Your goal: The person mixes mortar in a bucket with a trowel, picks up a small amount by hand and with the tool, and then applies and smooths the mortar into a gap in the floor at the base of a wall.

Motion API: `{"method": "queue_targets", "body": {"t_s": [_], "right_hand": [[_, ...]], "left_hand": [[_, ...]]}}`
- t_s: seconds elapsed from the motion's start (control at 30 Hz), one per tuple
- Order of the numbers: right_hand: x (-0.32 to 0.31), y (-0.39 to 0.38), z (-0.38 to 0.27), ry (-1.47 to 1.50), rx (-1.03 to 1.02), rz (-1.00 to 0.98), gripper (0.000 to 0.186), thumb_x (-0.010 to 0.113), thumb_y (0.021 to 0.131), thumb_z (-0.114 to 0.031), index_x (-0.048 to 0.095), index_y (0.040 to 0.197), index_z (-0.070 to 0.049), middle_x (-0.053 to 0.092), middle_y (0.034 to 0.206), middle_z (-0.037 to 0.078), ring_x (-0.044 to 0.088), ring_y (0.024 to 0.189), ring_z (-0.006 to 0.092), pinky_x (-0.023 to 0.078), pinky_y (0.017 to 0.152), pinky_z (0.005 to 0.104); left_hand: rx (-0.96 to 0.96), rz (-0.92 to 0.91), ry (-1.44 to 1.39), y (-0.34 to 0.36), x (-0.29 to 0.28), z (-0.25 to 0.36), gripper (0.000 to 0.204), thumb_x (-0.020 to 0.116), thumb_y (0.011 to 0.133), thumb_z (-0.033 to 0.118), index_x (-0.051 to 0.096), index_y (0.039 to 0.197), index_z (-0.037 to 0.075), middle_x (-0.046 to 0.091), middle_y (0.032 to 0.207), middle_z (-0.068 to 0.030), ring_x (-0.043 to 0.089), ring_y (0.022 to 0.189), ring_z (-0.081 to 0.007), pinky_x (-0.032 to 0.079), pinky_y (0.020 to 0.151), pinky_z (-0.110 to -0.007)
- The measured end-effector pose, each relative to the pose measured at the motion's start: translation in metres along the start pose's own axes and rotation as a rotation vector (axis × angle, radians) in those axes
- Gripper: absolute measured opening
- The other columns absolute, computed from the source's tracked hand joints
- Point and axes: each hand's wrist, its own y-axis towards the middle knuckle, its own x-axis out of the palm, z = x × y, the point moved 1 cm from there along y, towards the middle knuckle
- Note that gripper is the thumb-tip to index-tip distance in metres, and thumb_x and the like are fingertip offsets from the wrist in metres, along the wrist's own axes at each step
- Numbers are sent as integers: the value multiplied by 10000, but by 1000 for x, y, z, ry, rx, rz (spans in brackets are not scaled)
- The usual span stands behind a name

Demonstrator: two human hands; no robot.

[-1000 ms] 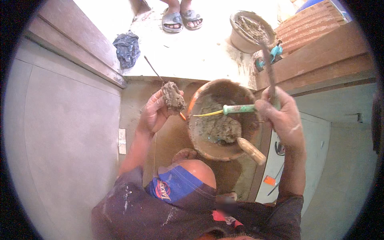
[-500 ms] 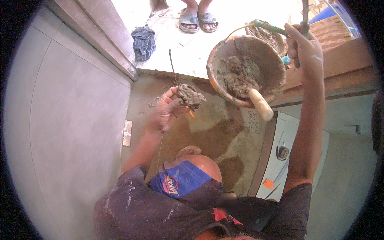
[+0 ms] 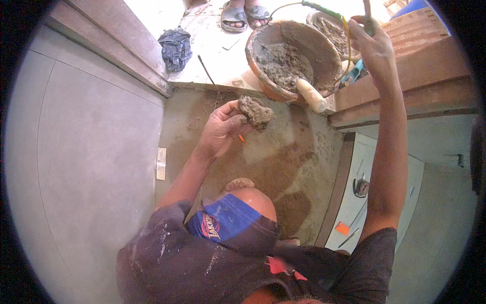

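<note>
My left hand (image 3: 218, 133) grips a lump of wet grey mortar (image 3: 256, 113) above the floor. Whether something flat lies under the lump is hidden. A small orange strip (image 3: 242, 138) shows just below these fingers. Up at the right, my right hand (image 3: 373, 48) closes around a thin, stick-like tool (image 3: 368, 17) whose kind I cannot make out. Left of that hand, a clay-coloured bucket (image 3: 263, 83) contains more mortar (image 3: 286, 63). A thick wooden handle (image 3: 311, 95) leans over its near rim. The bucket's wire bail, with a green grip (image 3: 321, 7), stands apart from my right hand.
A second mortar container (image 3: 329, 28) stands behind the bucket. Another person's sandalled feet (image 3: 245, 16) are at the far edge, near a crumpled black bag (image 3: 174, 49). A thin dark rod (image 3: 205, 69) leans at the step. Wooden door frames (image 3: 106, 45) flank the opening.
The bucket has shifted farther away, and my right hand has come away from its green grip. My left hand has carried the mortar lump slightly to the right.
</note>
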Motion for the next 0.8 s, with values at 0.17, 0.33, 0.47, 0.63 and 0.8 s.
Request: {"method": "queue_targets", "body": {"t_s": [0.17,0.33,0.47,0.63,0.8], "right_hand": [[-31,-48,29,56,230,-15,305,623,936,-284,641,1106,-31,674,882,48,611,723,113,494,631,267],[-34,-144,35,278,483,-166,205,657,912,-206,638,1047,-53,646,771,20,557,606,76,459,553,253],[-23,-200,42,382,618,-250,204,654,916,-226,625,1021,-53,617,739,3,529,612,66,439,569,244],[-36,-235,54,378,642,-254,212,651,907,-237,622,1007,-52,605,739,1,522,621,67,434,588,249],[-78,-274,79,295,748,-128,198,634,932,-215,594,1044,-57,558,736,-14,491,562,52,412,498,231]], "left_hand": [[-23,-78,20,1,17,-4,390,642,929,131,529,1277,-3,633,1213,-122,634,1106,-229,531,963,-391],[-54,-112,5,6,40,-22,398,642,933,154,530,1282,-2,643,1194,-106,640,1089,-210,538,945,-379],[-77,-129,59,12,60,-32,403,647,931,161,532,1284,3,651,1176,-97,650,1060,-191,549,921,-359],[-152,-126,185,14,74,-51,418,693,894,211,553,1241,24,653,1160,-81,653,1030,-184,569,870,-356],[-234,-144,241,22,91,-87,427,701,880,179,552,1243,12,660,1135,-83,658,1011,-185,567,883,-360]]}}
